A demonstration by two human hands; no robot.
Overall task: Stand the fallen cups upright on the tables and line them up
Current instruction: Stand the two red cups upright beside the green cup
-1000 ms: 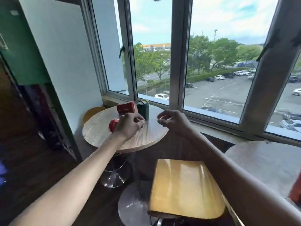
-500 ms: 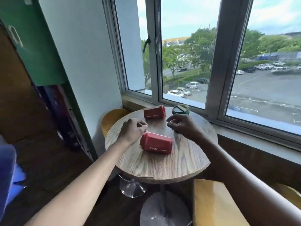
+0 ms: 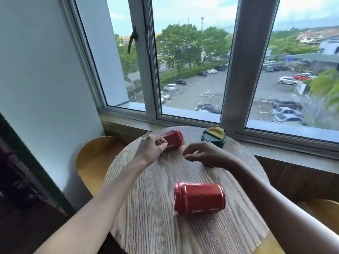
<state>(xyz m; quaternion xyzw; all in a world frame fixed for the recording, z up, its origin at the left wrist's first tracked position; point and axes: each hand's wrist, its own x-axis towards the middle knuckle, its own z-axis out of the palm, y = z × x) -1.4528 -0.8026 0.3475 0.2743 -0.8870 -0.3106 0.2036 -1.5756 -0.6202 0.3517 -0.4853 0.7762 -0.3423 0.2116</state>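
On the round wooden table [image 3: 156,208] two red cups lie on their sides. The near red cup [image 3: 200,198] rests at the middle front, lid end to the left. The far red cup [image 3: 174,141] lies near the table's back edge. My left hand [image 3: 152,150] hovers at that far cup's left end, fingers curled, touching or nearly touching it. My right hand [image 3: 203,153] hangs loosely curled over the table, just right of the far cup, holding nothing. A dark green cup [image 3: 213,137] with a yellow lid flap stands upright behind my right hand.
A window sill [image 3: 275,142] and large windows run behind the table. A yellow wooden stool [image 3: 95,158] sits at the table's left, another stool [image 3: 322,211] at the right. A white wall is on the left.
The view has come closer to the table and tilted down. Both hands have reached further back, from around the near red cup to the far red cup.
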